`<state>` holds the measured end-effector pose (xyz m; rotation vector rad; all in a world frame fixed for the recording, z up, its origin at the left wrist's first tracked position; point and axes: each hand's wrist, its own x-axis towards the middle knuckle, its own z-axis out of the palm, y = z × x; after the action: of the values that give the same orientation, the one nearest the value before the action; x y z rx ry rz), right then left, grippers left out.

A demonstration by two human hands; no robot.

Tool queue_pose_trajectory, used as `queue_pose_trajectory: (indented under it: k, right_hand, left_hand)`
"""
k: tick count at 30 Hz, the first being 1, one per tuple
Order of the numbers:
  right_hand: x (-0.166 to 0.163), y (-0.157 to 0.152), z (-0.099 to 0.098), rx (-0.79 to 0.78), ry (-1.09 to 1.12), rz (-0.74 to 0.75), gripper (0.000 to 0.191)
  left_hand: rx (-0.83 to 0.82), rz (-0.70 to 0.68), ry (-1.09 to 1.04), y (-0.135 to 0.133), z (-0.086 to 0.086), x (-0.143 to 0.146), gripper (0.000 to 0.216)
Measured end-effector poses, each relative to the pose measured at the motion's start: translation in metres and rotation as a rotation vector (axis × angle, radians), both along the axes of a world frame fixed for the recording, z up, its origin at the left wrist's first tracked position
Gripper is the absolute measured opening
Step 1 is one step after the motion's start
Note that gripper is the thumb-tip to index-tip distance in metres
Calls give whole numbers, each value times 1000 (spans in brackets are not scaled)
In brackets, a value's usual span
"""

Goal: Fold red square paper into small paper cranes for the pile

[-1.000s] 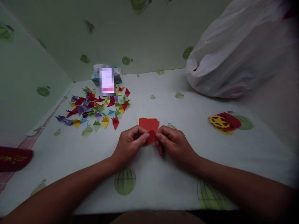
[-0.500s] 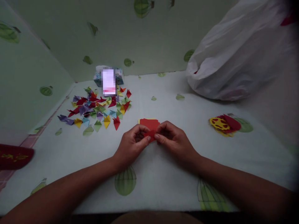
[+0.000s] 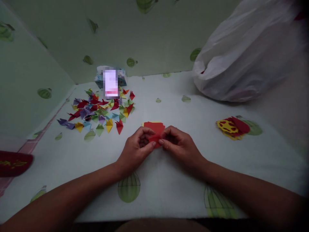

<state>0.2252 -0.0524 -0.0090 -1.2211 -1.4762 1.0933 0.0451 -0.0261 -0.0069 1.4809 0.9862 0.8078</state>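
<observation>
My left hand [image 3: 136, 149] and my right hand [image 3: 180, 145] meet at the middle of the table, both pinching a small folded piece of red paper [image 3: 155, 140] between thumbs and fingertips. Just behind the hands lies a small stack of red paper squares [image 3: 155, 126] with a yellow sheet showing at its edge. To the far left lies a spread of several small folded paper pieces [image 3: 98, 111] in red, purple, yellow, green and blue.
A large white plastic bag [image 3: 243, 54] fills the back right. A red and yellow patterned object [image 3: 231, 127] lies at the right. A blurred packet [image 3: 110, 80] stands behind the folded pieces. A dark red item [image 3: 12, 162] sits at the left edge. The tablecloth [image 3: 169, 180] has green prints.
My fingers have worked the red paper between them, raising it slightly and closing more tightly around it. The hands stay in the same spot on the table.
</observation>
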Motion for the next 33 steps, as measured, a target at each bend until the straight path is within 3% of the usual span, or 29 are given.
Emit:
queue_pose_trajectory:
  k: [4, 12, 33]
  right_hand:
    - [1, 0, 1, 29, -22, -22, 12]
    - [1, 0, -3, 27, -1, -5, 9]
    - [3, 0, 0, 137, -54, 76, 9]
  left_hand:
    - [-89, -33, -67, -1, 3, 0, 24]
    - [-102, 22, -51, 0, 7, 1, 15]
    - [-258, -31, -84, 2, 9, 0, 13]
